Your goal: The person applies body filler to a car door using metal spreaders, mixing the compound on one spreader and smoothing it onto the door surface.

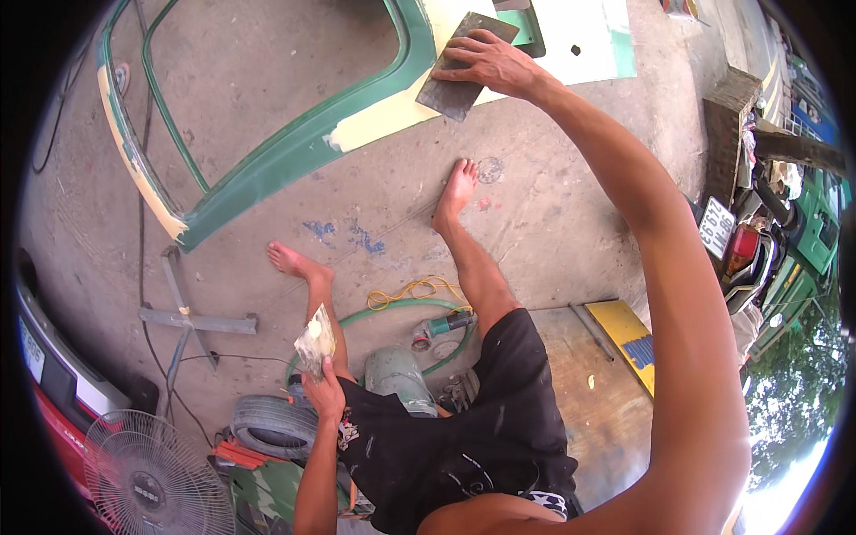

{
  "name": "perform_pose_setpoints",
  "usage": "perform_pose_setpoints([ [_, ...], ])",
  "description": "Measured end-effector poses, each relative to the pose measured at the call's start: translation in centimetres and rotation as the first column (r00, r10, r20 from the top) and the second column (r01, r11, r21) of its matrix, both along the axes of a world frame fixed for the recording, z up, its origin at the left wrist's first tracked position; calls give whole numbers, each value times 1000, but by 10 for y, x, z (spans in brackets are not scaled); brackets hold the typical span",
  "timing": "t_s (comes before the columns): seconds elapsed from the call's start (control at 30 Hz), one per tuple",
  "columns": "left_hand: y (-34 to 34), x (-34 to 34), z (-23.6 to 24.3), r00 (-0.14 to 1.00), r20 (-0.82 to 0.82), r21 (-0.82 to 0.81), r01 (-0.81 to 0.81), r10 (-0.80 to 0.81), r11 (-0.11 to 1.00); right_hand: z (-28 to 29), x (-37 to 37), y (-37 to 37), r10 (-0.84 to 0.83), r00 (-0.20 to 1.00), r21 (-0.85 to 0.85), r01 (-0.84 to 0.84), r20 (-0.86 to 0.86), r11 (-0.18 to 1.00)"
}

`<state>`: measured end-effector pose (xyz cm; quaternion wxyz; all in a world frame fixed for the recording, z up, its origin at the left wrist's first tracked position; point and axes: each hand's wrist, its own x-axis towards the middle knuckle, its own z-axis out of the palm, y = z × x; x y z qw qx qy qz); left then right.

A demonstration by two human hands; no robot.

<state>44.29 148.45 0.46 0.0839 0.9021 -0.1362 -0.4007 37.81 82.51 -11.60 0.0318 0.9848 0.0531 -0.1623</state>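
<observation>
Right hand (489, 64): reached over the body frame (294, 168), holding a dark plate (452, 100) with fingers parted across its upper face; could not tell whether pressed against the cream coating.
Left hand (326, 392): closed fingers around the lower end of a scraper (314, 343), near the left knee, with pale paste on the blade.
Body frame: curved over the floor (571, 152), green with cream patches.
Floor: showed grey, scuffed concrete with blue smears (366, 239) near the bare feet.
Between legs: held a green cylinder (397, 373), with a grinder (437, 329) near it.
Left side: held a fan (147, 486), tyre (272, 423), metal stand (209, 319) and red vehicle (64, 437).
Right side: held a wooden board (597, 423), yellow board (621, 339) and, farther out, a motorcycle (740, 254).
</observation>
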Motion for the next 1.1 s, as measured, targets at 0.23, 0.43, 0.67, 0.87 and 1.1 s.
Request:
perform_pose_setpoints([
  [0.23,0,-10,3,999,27,57,27,-29,998,-19,-4,9,-36,999,67,38,-22,997],
  [0.43,-22,-3,7,996,-67,77,56,-51,995,8,-56,16,-75,982,116,96,-174,989],
  [0.67,-10,-5,-2,1000,-6,16,21,-21,1000,-4,16,-9,-581,810,183,561,75,807],
  [0.87,5,-3,-2,999,-22,56,37,-36,998,-13,4,54,-659,752,80,655,33,752],
  [1.1,-6,0,1,999,-9,23,40,-40,999,-9,-96,90,-334,942,97,334,-14,938],
])
